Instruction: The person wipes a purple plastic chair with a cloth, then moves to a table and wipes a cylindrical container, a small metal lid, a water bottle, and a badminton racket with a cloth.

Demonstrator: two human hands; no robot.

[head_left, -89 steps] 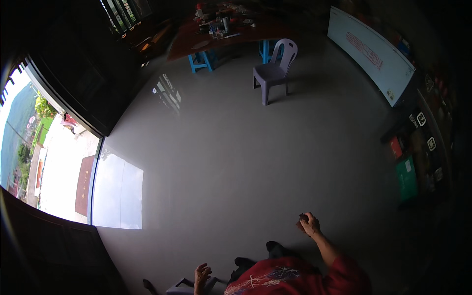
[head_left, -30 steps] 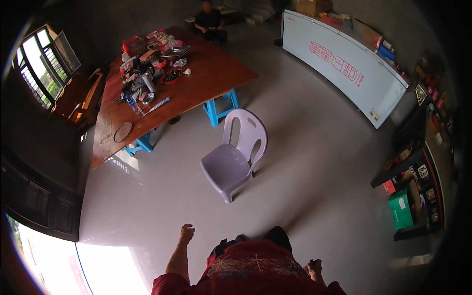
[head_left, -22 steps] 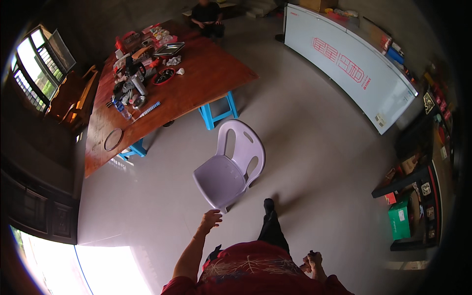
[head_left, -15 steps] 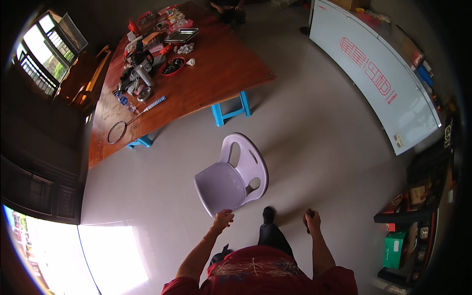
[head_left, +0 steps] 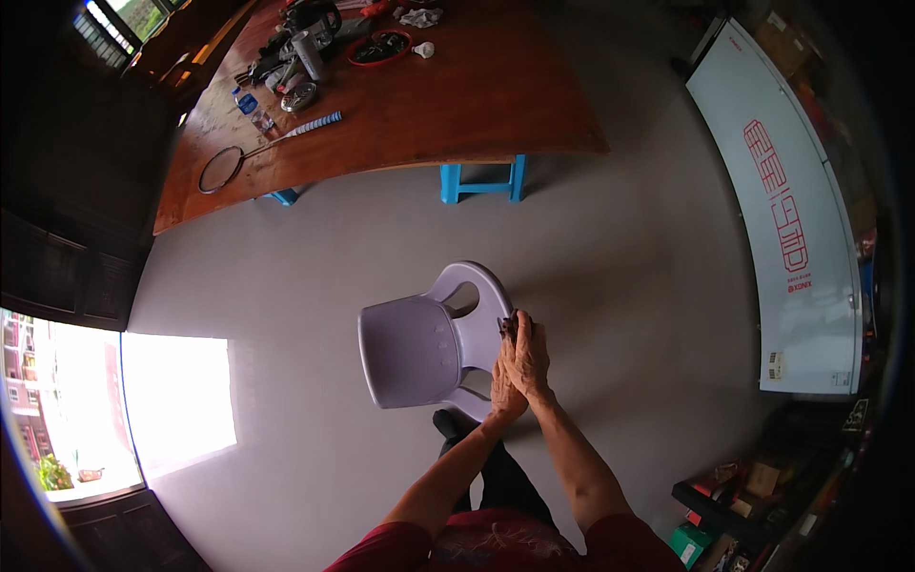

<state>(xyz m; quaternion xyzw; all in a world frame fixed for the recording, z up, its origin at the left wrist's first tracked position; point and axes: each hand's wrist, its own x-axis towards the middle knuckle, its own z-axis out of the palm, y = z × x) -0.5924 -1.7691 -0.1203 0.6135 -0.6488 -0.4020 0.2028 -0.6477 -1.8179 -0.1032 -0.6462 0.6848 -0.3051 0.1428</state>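
A light purple plastic chair [head_left: 410,353] stands on the floor in front of me, its seat to the left and its slotted backrest on my side at the right. My right hand [head_left: 527,357] is closed around a small dark brown object [head_left: 508,326], too small to name, held above the backrest. Close against it, just below and to the left, is my left hand [head_left: 507,394]. Its fingers are mostly hidden by the right hand, and I cannot tell whether it touches the chair.
Beyond the chair is a wooden table [head_left: 496,105] with a badminton racket [head_left: 221,170], a water bottle [head_left: 253,107] and a red bowl [head_left: 379,48]. A blue stool [head_left: 483,181] sits under its edge. At the right stand a long white cabinet [head_left: 782,219] and a shelf with boxes [head_left: 734,510].
My hands were apart, one on each side of my body; now they meet over the chair's backrest. My view has moved, and the chair shows at a different angle.
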